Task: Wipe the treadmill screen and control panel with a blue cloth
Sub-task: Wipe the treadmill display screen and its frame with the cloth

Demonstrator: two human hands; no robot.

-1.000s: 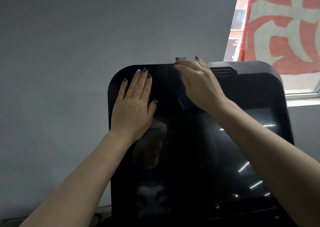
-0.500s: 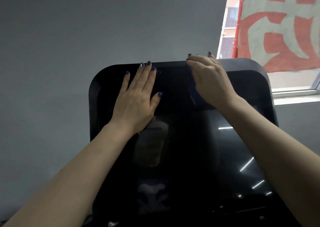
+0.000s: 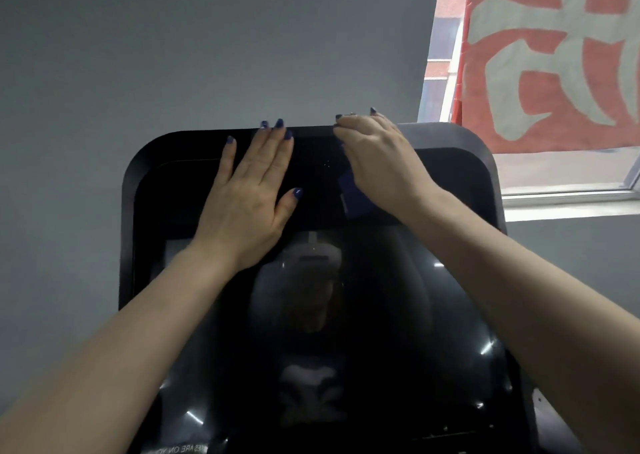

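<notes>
Left hand [image 3: 251, 197] is lying flat on the upper screen [image 3: 381, 315], blocking passage leftward along the top band. Right hand [image 3: 377, 166] is pressing the blue cloth [image 3: 353, 197] just beside it; a narrow dark gap is showing between the two. Both forearms are crossing the glass sides. Lower centre of the screen is lying open. Grey wall [image 3: 173, 55] is standing behind the top edge.

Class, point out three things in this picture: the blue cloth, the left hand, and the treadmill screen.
blue cloth [image 3: 353, 197]: head view, fold showing under the palm.
left hand [image 3: 251, 199]: head view, back of the hand.
treadmill screen [image 3: 398, 315]: head view, bare dark glass.
</notes>
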